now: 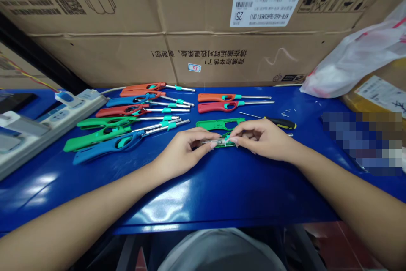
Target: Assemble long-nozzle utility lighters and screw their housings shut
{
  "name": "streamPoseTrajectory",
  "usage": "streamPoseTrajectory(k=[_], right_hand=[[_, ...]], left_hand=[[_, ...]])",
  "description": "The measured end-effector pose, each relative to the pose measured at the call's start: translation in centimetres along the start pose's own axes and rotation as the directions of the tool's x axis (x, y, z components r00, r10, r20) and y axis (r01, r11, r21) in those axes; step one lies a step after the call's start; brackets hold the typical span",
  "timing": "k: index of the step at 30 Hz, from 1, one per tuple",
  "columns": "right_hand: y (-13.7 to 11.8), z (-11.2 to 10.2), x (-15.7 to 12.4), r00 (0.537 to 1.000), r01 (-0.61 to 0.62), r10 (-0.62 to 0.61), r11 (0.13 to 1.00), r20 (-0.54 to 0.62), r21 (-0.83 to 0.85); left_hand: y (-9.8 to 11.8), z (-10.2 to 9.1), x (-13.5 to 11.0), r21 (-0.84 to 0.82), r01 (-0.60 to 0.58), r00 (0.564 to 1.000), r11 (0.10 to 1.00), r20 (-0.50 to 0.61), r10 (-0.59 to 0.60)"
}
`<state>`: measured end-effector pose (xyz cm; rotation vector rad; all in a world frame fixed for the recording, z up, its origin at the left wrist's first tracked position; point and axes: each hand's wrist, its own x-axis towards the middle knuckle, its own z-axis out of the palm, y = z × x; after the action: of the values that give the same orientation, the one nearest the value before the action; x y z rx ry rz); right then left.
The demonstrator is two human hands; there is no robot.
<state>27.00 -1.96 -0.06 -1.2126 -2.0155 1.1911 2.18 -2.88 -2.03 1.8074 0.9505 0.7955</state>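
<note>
My left hand (187, 150) is closed in a pinch on a clear lighter fuel tank (211, 141), held low over the table. My right hand (268, 139) pinches the tank's other end, where small teal and whitish parts show; its fingertips partly hide them. Under my fingers lies a green lighter casing half (236, 145), mostly covered by the hands. Just behind it sits another green casing half (207, 124), inner side up. A screwdriver (282, 123) with a black and yellow handle rests beyond my right hand, its shaft pointing left.
Several assembled lighters (104, 140) in green, blue, red and orange lie at left. An orange lighter (215, 97) and a red lighter (215, 107) lie behind. Small screws (287, 113) are scattered at right. A power strip (57, 119) borders the left; cardboard boxes (127, 59) stand behind.
</note>
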Motion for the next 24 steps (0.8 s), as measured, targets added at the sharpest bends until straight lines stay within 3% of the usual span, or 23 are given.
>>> streamPoseTrajectory(k=[24], right_hand=[[0.13,-0.02,-0.2,0.999,0.026,-0.022,0.996,0.042,-0.09]], left_hand=[[0.24,0.1,-0.15,0.007,0.014,1.0,1.0,-0.024,-0.013]])
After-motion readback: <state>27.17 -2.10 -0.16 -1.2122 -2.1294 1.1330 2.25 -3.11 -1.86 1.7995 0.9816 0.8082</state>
